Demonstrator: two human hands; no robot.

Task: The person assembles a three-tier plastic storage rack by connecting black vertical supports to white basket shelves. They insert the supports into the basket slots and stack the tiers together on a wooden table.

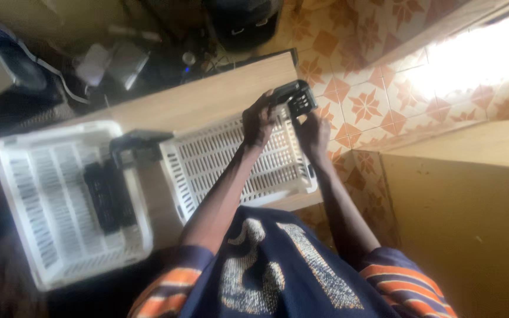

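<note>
Both my hands hold a small black plastic part (295,98) with a grid-like face, above the far right corner of a white slotted basket (225,162). My left hand (258,125) grips the part's left side from below. Its lower right edge is held by my right hand (313,133). The basket under my hands looks empty.
The baskets rest on a wooden table (207,97). A second white basket (42,188) at the left holds two or three black oblong parts (110,197). Another black piece (136,143) lies between the baskets. Orange patterned floor tiles (372,100) and a wooden cabinet (472,212) are at the right.
</note>
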